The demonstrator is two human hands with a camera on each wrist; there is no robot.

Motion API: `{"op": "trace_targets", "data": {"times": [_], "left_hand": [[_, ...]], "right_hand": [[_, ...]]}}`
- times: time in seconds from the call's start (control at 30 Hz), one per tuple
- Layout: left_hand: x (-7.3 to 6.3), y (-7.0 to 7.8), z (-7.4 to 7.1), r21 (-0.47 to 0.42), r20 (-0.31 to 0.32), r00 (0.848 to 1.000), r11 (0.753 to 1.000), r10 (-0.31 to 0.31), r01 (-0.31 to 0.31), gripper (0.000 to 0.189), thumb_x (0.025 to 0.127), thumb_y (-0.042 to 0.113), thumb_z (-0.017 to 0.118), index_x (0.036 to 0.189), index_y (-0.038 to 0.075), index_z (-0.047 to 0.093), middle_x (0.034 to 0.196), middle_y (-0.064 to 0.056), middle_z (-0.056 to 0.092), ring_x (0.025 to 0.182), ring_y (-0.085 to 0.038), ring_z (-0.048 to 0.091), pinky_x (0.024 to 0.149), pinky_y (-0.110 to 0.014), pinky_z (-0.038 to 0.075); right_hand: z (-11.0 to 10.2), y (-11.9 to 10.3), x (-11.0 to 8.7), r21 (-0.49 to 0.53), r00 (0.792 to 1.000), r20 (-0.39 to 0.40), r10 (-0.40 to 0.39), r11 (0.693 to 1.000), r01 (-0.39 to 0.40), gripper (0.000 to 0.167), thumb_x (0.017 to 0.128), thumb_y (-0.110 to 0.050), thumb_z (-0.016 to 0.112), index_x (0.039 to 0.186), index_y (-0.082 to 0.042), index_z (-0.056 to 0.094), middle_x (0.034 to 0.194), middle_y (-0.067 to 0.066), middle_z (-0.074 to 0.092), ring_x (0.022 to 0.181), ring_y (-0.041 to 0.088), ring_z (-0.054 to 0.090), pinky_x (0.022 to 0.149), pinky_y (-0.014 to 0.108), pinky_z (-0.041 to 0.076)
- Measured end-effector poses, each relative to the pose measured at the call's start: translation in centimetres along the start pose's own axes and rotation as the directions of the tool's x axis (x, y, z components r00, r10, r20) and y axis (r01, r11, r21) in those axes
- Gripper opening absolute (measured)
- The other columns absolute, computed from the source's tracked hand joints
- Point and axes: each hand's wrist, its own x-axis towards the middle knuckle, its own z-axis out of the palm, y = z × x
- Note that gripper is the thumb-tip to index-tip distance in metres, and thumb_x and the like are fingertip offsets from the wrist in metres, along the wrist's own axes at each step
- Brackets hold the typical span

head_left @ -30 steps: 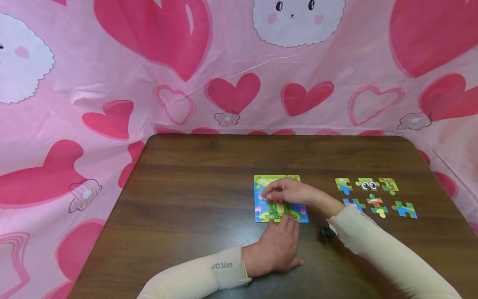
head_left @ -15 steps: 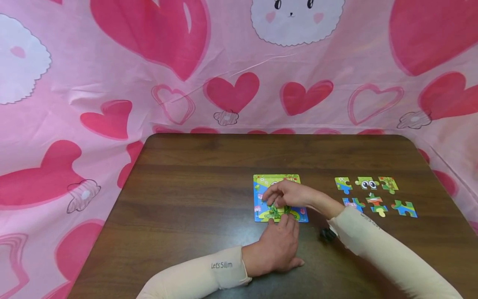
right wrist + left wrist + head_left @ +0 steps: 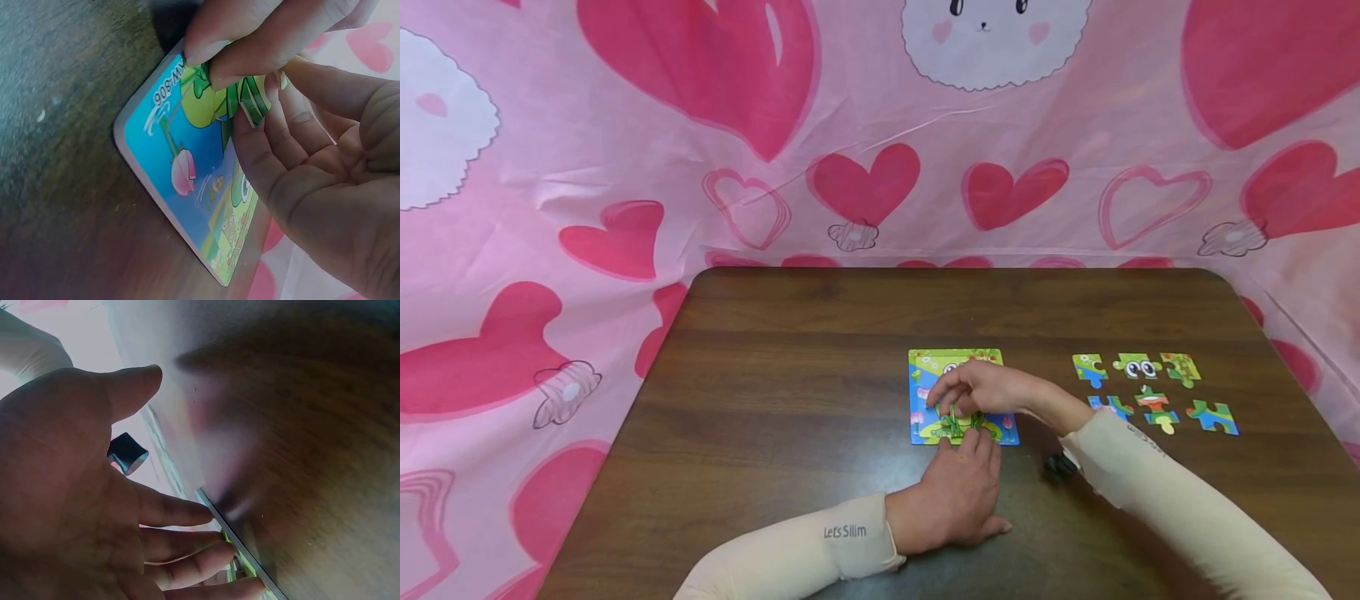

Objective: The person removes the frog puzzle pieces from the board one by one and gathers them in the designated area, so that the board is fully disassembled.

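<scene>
A square frog puzzle board [image 3: 917,392] lies on the table. My left hand [image 3: 958,496] rests its extended fingers on the board's near edge; the left wrist view shows the fingertips [image 3: 225,550] against that edge, the thumb held apart. Over the board's middle, my right hand [image 3: 988,390] pinches a green puzzle piece [image 3: 253,103] between thumb and fingers. In the right wrist view this piece is tilted, with one edge raised off the board. Part of it is hidden by the fingers of both hands. The board's printed tulip [image 3: 183,172] shows beside it.
Several loose puzzle pieces lie in two rows right of the board, among them a piece with eyes [image 3: 1138,368] and a blue-green piece [image 3: 1213,418]. The brown table [image 3: 790,367] meets a pink heart-patterned cloth [image 3: 880,100] behind and at the sides.
My right hand has come slightly nearer over the board, its fingers closing down onto the frog's body. The left hand has stayed at the near edge. Loose pieces lie as before.
</scene>
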Motion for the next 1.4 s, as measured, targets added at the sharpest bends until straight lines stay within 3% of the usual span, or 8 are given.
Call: {"op": "trace_targets", "data": {"times": [0.27,0.5,0.83,1.17,1.4], "left_hand": [[0.0,-0.1,0.0,0.016,-0.004,1.0,1.0,0.005,-0.005,0.093,0.089,0.081,0.044,0.149,0.009,0.047,0.147,-0.006,0.049,0.123,-0.02,0.045,0.089,-0.037,0.055],[0.0,-0.2,0.0,0.017,-0.016,1.0,1.0,0.006,-0.006,0.093,0.089,0.081,0.045,0.148,0.01,0.048,0.146,-0.005,0.049,0.124,-0.02,0.045,0.087,-0.036,0.054],[0.0,-0.1,0.2,0.036,-0.039,0.999,0.999,-0.001,0.002,0.092,0.088,0.082,0.045,0.147,0.011,0.05,0.141,-0.004,0.052,0.121,-0.018,0.046,0.083,-0.034,0.054],[0.2,-0.4,0.1,0.011,0.002,1.0,1.0,0.023,-0.023,0.09,0.09,0.081,0.043,0.147,0.012,0.05,0.141,-0.004,0.051,0.12,-0.018,0.045,0.085,-0.034,0.055],[0.2,-0.4,0.0,-0.005,0.017,1.0,1.0,0.019,-0.019,0.09,0.089,0.081,0.044,0.147,0.013,0.05,0.142,-0.003,0.05,0.121,-0.018,0.044,0.086,-0.034,0.055]], "right_hand": [[-0.1,0.2,0.1,-0.025,1.0,-0.009,-0.014,1.0,0.013,0.034,0.09,0.013,0.056,0.12,0.002,0.068,0.107,0.015,0.075,0.101,0.018,0.07,0.083,0.028,0.054],[-0.1,0.4,0.4,0.02,0.996,-0.078,-0.036,0.999,0.038,0.025,0.094,0.009,0.057,0.115,0.004,0.07,0.109,0.018,0.076,0.098,0.016,0.071,0.084,0.027,0.055],[-1.4,0.2,-0.4,0.147,0.992,-0.126,0.009,0.989,0.01,0.028,0.098,0.0,0.059,0.124,0.004,0.066,0.121,0.023,0.071,0.11,0.022,0.07,0.087,0.025,0.055],[-2.8,0.6,-1.4,0.155,0.982,-0.179,0.063,0.987,-0.035,0.03,0.099,-0.005,0.06,0.128,-0.001,0.066,0.124,0.016,0.072,0.111,0.022,0.068,0.094,0.028,0.052],[-3.7,0.8,-2.2,0.175,0.974,-0.211,0.079,0.984,-0.042,0.032,0.099,-0.005,0.061,0.13,0.001,0.064,0.129,0.02,0.068,0.107,0.02,0.064,0.092,0.026,0.052]]}}
